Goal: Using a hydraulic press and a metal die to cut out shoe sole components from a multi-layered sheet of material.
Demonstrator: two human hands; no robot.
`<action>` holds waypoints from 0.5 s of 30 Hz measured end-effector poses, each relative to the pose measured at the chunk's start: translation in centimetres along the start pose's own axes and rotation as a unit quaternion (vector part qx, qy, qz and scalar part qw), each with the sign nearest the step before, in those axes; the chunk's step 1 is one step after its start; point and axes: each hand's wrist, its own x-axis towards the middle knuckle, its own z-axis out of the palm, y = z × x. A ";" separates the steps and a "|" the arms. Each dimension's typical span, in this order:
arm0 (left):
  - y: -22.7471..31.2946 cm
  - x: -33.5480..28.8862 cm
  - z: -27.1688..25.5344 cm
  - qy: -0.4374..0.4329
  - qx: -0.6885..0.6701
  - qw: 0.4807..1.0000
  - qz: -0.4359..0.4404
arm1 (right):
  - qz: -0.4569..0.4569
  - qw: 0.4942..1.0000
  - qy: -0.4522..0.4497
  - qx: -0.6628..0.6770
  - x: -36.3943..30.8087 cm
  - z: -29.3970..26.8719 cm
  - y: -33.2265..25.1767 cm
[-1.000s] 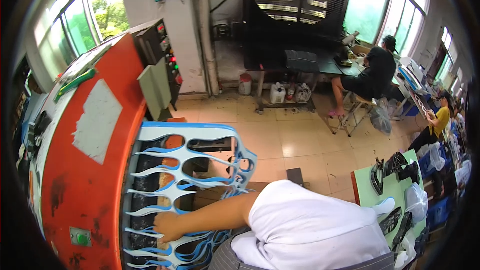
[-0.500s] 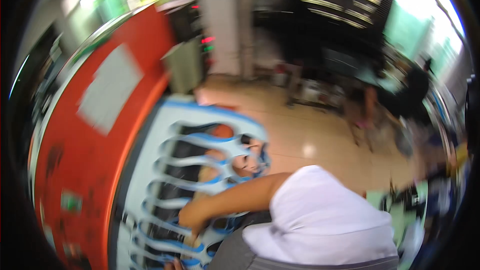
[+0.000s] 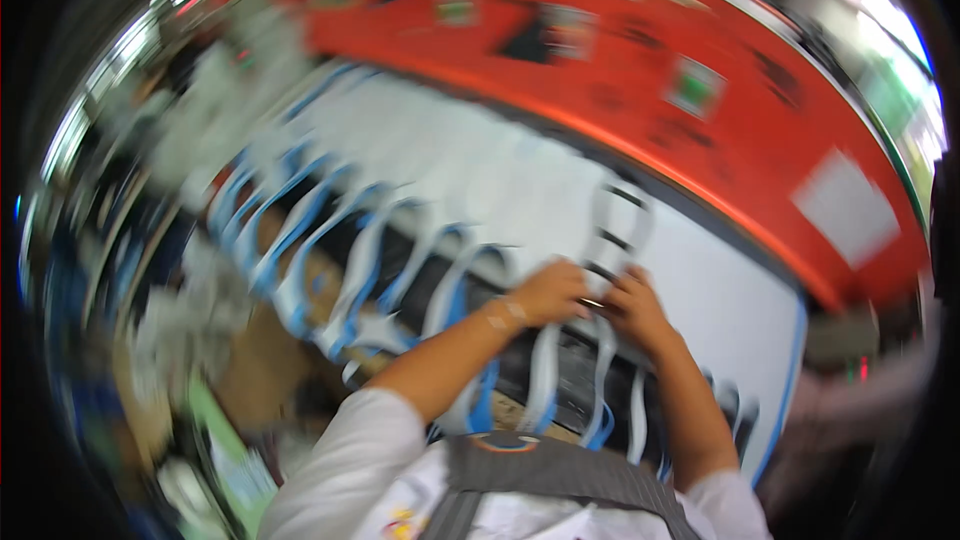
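Note:
A long, narrow sole-shaped cutting die (image 3: pixel 617 215) with dark crossbars lies on a white sheet (image 3: pixel 500 165) with blue edges. My left hand (image 3: pixel 550 292) has its fingers closed at the die's near end. My right hand (image 3: pixel 637 310) grips that same end from the other side, fingers bent. A thin dark bar shows between the two hands. Below and left of them, the sheet's near side is cut into curved strips (image 3: pixel 365 250), white with blue edges, over a dark surface (image 3: pixel 565 375). Blur hides the exact finger contact.
A long red machine beam (image 3: pixel 620 120) runs along the sheet's far side, with a pale paper (image 3: pixel 848 208) stuck on it. Whitish bags or scraps (image 3: pixel 200 310) and a light green board (image 3: pixel 225 450) are at the left.
My view has swung left, so the red beam now crosses the top instead of the left side. Both hands now meet at the die; before, one arm reached over the cut strips.

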 end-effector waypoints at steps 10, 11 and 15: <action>2.5 0.4 6.3 0.043 0.068 0.995 -0.062 | 0.049 0.998 -0.004 -0.047 -5.4 -0.3 -1.9; 3.2 1.0 5.9 0.026 0.070 0.995 -0.067 | 0.074 0.990 -0.076 -0.090 -6.4 -1.2 -0.1; 4.0 0.1 5.8 -0.007 0.037 0.992 -0.123 | 0.086 0.994 0.001 -0.065 -7.3 0.6 -0.8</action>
